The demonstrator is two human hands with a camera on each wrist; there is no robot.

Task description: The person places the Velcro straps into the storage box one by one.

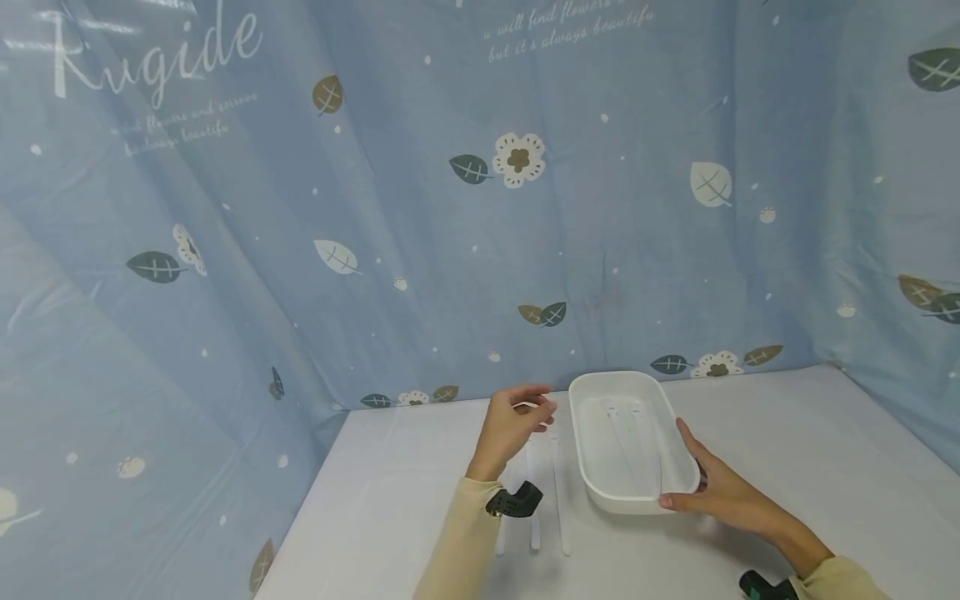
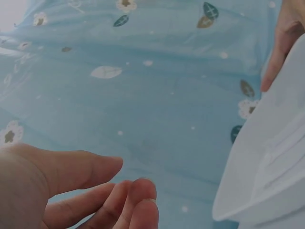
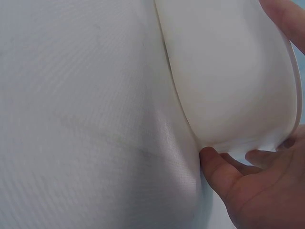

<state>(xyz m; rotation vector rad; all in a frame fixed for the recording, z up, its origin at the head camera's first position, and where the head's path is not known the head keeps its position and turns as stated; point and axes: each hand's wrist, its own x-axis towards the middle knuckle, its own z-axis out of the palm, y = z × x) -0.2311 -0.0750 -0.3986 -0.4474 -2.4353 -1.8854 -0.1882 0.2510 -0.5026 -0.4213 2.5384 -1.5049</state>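
My right hand [image 1: 716, 492] holds a white rectangular plastic container [image 1: 626, 505] at its near right corner, thumb over the rim and fingers against the outer wall. In the right wrist view, fingertips [image 3: 212, 160] lie at the container's lower edge. A few slim white sticks [image 1: 621, 437] lie lengthwise inside the container. My left hand [image 1: 513, 421] hovers left of the container with fingers loosely bent. Nothing shows between its thumb and fingertips [image 2: 143, 188]. Below it, more slim white sticks [image 1: 560, 500] lie on the table, partly hidden by the left wrist.
The table has a white cover [image 1: 390, 492]. A blue curtain [image 1: 420, 250] with leaves and flowers hangs right behind the table's far edge and along the left side. Each wrist wears a dark device [image 1: 516, 500].
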